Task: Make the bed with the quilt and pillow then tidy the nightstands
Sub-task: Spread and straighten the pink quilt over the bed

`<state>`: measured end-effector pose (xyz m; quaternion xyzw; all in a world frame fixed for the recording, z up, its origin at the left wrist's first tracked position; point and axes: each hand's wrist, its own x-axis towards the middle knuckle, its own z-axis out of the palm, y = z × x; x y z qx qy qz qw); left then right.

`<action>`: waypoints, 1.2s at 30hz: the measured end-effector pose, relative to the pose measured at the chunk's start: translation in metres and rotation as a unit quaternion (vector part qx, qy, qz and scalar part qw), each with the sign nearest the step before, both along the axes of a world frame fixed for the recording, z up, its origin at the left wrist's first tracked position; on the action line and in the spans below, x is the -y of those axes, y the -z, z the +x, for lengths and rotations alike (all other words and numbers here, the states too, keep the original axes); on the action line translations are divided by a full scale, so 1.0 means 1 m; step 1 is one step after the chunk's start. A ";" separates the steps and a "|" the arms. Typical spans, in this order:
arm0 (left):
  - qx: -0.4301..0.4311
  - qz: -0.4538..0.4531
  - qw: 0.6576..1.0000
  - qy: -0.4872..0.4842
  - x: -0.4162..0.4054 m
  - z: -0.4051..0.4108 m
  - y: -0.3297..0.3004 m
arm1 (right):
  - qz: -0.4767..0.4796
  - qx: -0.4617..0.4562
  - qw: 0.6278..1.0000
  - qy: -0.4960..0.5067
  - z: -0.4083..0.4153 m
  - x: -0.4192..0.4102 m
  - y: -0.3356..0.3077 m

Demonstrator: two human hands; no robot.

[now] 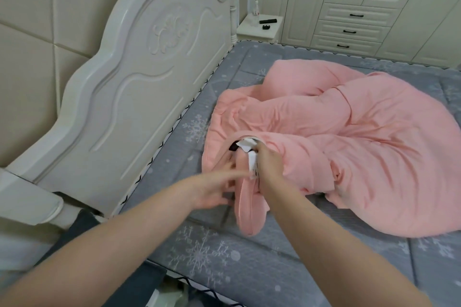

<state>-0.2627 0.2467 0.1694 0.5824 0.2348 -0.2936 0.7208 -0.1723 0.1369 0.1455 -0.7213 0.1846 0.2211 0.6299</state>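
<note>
Early stage: quilt (336, 132) bunched on bed (224, 257), my right hand (268, 164) gripping its corner, left hand (214, 187) open alongside; nightstand (259, 30) at 12 o'clock untidied.

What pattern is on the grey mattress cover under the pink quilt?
White snowflakes on grey, clearest on the mattress cover near the bottom of the head view.

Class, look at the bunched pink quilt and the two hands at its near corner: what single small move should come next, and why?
Probably lift that corner and draw it toward the headboard. The quilt lies crumpled in a heap mid-mattress, nothing spread. The right hand grips the corner by the white labels, and the left hand reaches in beside it, so taking hold with both and pulling flat seems the natural start.
</note>
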 end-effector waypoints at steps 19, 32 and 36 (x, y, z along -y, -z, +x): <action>-0.052 0.036 0.885 -0.461 -0.023 -0.031 0.039 | 0.008 -0.260 0.963 0.075 -0.011 0.083 0.079; -0.049 -0.044 0.947 -0.316 -0.030 -0.067 0.039 | 0.251 -0.273 0.919 0.135 -0.028 0.028 0.048; -0.084 -0.132 0.910 -0.384 -0.027 -0.076 0.054 | 0.258 -0.259 0.921 0.134 -0.024 0.003 0.033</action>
